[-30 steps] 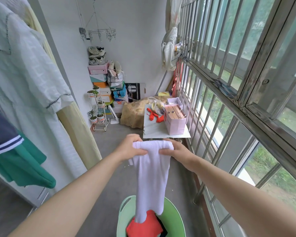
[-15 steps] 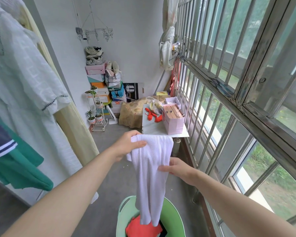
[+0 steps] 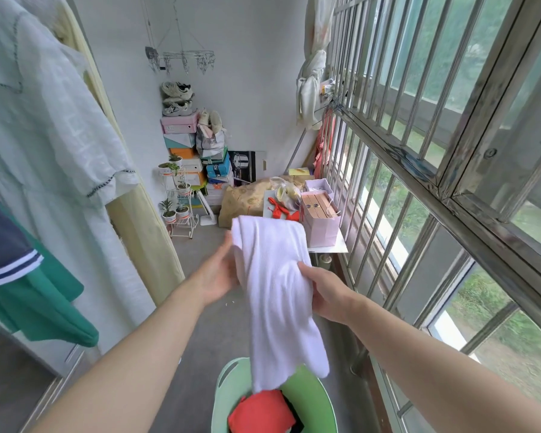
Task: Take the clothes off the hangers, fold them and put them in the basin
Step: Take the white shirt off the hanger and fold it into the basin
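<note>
A white garment (image 3: 275, 289) hangs lengthwise between my hands, its lower end dangling over the green basin (image 3: 316, 398). My left hand (image 3: 221, 273) holds the top of the garment from the left side. Lower down, my right hand (image 3: 322, 292) grips its right edge near the middle. Inside the basin lie a folded red garment (image 3: 261, 412) and something dark beneath it. On the left hang a pale mint dress (image 3: 53, 145), a yellow garment (image 3: 141, 229) behind it, and a green and navy shirt (image 3: 22, 285).
A barred window (image 3: 419, 170) runs along the right. A small white table (image 3: 328, 245) ahead carries a pink box (image 3: 320, 220) and red items. Stacked shoe boxes (image 3: 181, 142), a plant stand (image 3: 178, 207) and a sack fill the far end.
My right hand left the top edge and slid down the garment's right side to its middle. The left hand kept the top and lifted it; the cloth's lower end swung right.
</note>
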